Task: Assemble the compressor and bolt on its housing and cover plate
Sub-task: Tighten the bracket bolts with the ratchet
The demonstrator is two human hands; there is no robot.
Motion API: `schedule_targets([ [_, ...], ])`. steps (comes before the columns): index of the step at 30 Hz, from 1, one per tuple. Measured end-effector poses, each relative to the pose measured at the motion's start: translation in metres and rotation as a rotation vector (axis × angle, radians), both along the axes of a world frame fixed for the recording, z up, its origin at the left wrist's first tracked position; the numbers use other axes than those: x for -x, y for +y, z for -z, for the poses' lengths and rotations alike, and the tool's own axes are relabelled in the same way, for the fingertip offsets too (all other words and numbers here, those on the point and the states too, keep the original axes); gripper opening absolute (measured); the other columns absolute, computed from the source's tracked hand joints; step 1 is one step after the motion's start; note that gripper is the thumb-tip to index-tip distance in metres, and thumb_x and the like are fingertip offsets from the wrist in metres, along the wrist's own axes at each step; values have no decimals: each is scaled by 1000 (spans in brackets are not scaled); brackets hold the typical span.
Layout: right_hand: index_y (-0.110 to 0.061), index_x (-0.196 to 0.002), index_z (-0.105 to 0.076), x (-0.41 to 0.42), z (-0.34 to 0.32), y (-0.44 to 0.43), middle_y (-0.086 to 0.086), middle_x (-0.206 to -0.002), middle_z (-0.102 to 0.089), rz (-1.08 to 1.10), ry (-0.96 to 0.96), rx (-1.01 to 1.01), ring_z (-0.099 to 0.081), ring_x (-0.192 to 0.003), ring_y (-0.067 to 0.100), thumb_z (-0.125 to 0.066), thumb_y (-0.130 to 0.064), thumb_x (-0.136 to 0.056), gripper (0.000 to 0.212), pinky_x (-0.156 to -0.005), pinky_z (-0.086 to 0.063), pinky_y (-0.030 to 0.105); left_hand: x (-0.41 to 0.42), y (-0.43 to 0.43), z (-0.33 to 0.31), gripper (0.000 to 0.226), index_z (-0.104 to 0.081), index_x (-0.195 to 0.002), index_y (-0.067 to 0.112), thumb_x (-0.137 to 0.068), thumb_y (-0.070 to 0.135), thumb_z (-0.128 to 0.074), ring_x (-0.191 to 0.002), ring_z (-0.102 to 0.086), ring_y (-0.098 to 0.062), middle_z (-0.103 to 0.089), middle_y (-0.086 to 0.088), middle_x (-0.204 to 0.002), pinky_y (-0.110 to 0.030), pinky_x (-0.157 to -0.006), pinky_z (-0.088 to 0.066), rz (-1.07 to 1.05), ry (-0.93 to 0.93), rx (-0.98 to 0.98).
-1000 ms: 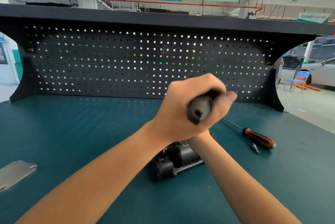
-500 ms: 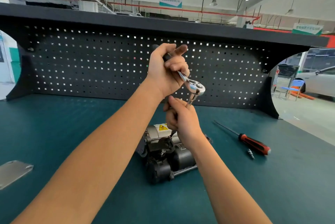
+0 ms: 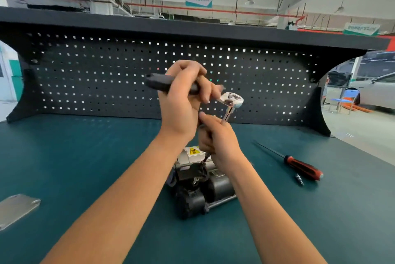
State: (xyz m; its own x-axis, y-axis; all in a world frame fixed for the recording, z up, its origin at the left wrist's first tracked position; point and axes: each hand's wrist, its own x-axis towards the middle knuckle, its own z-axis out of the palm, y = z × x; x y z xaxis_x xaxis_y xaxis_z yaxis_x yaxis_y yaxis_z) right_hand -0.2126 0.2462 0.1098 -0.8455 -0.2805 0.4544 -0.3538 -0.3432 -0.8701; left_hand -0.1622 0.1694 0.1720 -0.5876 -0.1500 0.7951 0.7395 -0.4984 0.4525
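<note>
Over teal surface (image 3: 85,157), gripping ratchet (image 3: 232,99) in left hand (image 3: 181,97), clasping extension bar (image 3: 227,114) with right hand (image 3: 220,142) above compressor (image 3: 198,189).

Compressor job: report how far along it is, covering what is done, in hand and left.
Done: the compressor body looks assembled on the bench. In hand: the left hand grips the ratchet wrench handle, and the right hand steadies its extension, tip down at the compressor's top. Left: the cover plate lies apart at the bench's left edge, not yet bolted on. Bolt count cannot be told.
</note>
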Motion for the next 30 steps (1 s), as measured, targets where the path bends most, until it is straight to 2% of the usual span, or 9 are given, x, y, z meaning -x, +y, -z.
schedule_targets([
  [5,-8,-70,-56,0,5,4,-9,-35,-27,-77,68,-54,-20,-30,4,-40,-11,-98,32,-35,-19,15,38,-19,-24,28,-60,-54,6,-72,22,-46,-32,-37,-8,-30,7,-32,-17,-47,-45,502,-370,-189],
  [9,-15,-87,-62,4,1,11,-7,-40,-33,-105,78,-131,-29,-34,8,-39,-14,-99,26,-38,-25,19,44,-19,-24,40,-62,-51,6,-84,19,-43,-33,-38,-8,-30,6,-34,-17,-47,-46,521,-422,-194],
  [12,-22,-88,-62,1,-1,14,-7,-40,-31,-73,62,-182,-30,-34,9,-35,-21,-101,30,-39,-28,18,26,-15,-11,43,-58,-51,12,-91,15,-41,-41,-42,-10,-34,6,-39,-23,-56,-50,349,-323,-144],
  [13,-22,-83,-61,0,-2,12,-8,-39,-29,-41,45,-175,-28,-33,8,-35,-22,-102,32,-37,-27,16,14,-13,-2,38,-58,-53,12,-88,12,-44,-46,-47,-11,-38,5,-42,-25,-63,-52,217,-205,-67],
  [16,-20,-65,-48,-2,-4,2,-5,-44,-34,94,18,-216,-29,-37,7,-42,-17,-96,32,-37,-27,16,-18,-4,28,16,-63,-73,10,-84,11,-51,-64,-58,-11,-57,3,-61,-24,-71,-51,-479,291,356],
  [18,-19,-64,-43,-1,-3,1,1,-55,-38,124,49,-277,-32,-47,12,-45,-14,-94,30,-43,-30,16,-27,4,40,17,-64,-80,7,-86,14,-50,-67,-59,-12,-61,4,-68,-21,-71,-49,-653,451,466],
  [21,-23,-63,-55,-2,-2,10,-1,-49,-34,16,130,-268,-27,-43,9,-54,-6,-88,30,-42,-26,12,-25,5,29,20,-54,-65,11,-84,14,-49,-55,-58,-14,-54,11,-50,-32,-71,-51,-296,289,243],
  [25,-16,-81,-69,-1,1,16,-12,-43,-36,-80,79,-216,-27,-36,0,-52,-1,-91,25,-37,-26,11,0,-5,-1,31,-54,-52,13,-81,12,-44,-41,-47,-13,-38,6,-37,-27,-58,-50,103,-67,-4],
  [30,-23,-88,-68,-4,3,16,-14,-40,-35,-40,139,-314,-34,-37,4,-50,-7,-93,24,-43,-28,15,43,-16,-33,32,-55,-70,2,-92,15,-35,-30,-35,-5,-28,10,-32,-16,-43,-43,474,-560,-152],
])
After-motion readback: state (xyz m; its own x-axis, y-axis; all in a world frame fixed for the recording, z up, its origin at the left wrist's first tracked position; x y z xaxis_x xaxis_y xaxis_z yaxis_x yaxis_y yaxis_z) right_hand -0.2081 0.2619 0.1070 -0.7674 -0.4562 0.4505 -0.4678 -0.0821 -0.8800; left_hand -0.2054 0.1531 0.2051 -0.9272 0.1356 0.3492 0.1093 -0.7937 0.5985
